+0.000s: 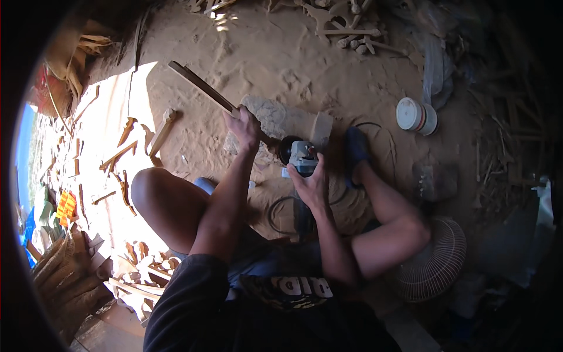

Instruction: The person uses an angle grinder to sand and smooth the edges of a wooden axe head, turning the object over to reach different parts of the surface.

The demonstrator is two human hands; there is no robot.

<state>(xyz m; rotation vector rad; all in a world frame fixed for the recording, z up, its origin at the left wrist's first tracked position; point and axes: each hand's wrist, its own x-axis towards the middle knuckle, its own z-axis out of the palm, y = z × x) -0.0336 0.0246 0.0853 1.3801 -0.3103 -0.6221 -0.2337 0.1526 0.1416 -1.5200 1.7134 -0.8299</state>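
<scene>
My left hand (pixel 243 126) is closed around a long, narrow piece of wood (pixel 202 87). Its far end points up and to the left, and its near end slants down toward the grinder. In my right hand (pixel 312 183) is an angle grinder (pixel 302 154) with a grey head and dark body. The dark round disc (pixel 287 149) faces left, close to the wood's lower end; whether the two touch cannot be made out. Beneath them lie a pale stone slab (pixel 271 117) and a squared block (pixel 321 130) on dusty ground.
Carved wooden pieces (pixel 164 130) lie scattered in the sunlit patch at left, with more piled (pixel 346 29) at the far side. A white tub (pixel 409 114) stands at right. A round wire fan guard (pixel 438 258) sits beside my right knee. A cable (pixel 274 212) loops below the grinder.
</scene>
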